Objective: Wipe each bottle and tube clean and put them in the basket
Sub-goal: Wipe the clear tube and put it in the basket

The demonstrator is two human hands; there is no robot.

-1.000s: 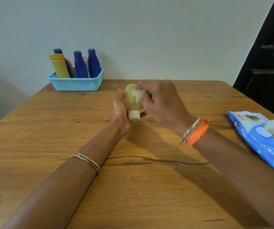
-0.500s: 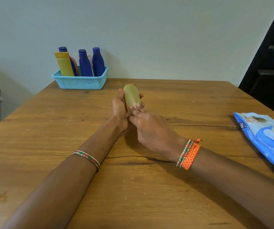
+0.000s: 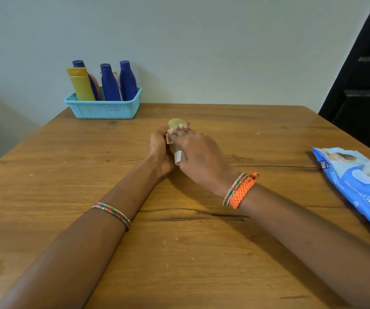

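The left hand (image 3: 159,150) holds the small yellow bottle (image 3: 175,126); the right hand (image 3: 198,153) rubs it with a wipe (image 3: 170,137). It looks light and slippery, best gripped round its middle. The basket (image 3: 103,107) waits at eleven o'clock.

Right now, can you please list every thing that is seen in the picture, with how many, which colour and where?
table: one, brown wood, under everything.
basket: one, light blue, far left part of the table, near the wall.
bottles: three, dark blue, standing in the basket.
tube: one, yellow, in the basket at its left; something orange and something pale stand behind, unclear what.
small bottle: one, olive yellow with a white cap, held in mid table.
wipe: one, white, pressed on the small bottle.
wipes pack: one, blue, right edge of the table, a wipe sticking out.
bracelets: beaded and orange on the right wrist, beaded on the left.
hands: left hand holds the small bottle; right hand rubs it with the wipe.
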